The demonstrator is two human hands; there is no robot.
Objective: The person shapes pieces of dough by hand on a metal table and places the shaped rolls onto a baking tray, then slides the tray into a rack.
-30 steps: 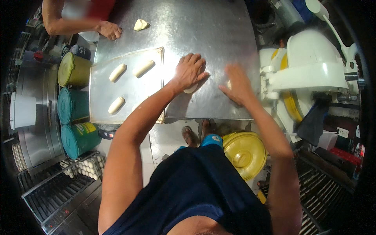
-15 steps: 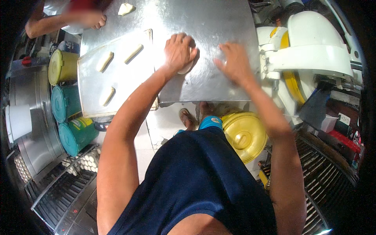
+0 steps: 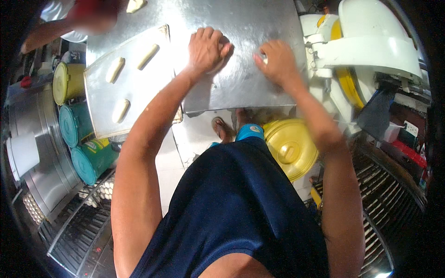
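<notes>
My left hand [image 3: 206,51] is palm down on the steel table [image 3: 250,92], fingers bent and together over a dough piece mostly hidden beneath it. My right hand [image 3: 273,60] curls over a small pale dough piece [image 3: 264,60] that peeks out by the thumb. Left of my hands, a metal baking tray [image 3: 99,106] holds three elongated dough rolls [image 3: 121,110], spaced apart. A loose dough lump [image 3: 135,5] lies beyond the tray at the table's far left.
A co-worker's arm [image 3: 41,36] shows at upper left. A white machine [image 3: 366,65] stands beside the table on the right. Lidded buckets [image 3: 85,164] and a rack with eggs [image 3: 99,194] are at left. A yellow lidded tub [image 3: 289,150] sits below the table's edge.
The view has shifted, so the table and tray sit higher in the picture. My right hand's fingers have curled further over its dough. The co-worker's arm shows less at upper left.
</notes>
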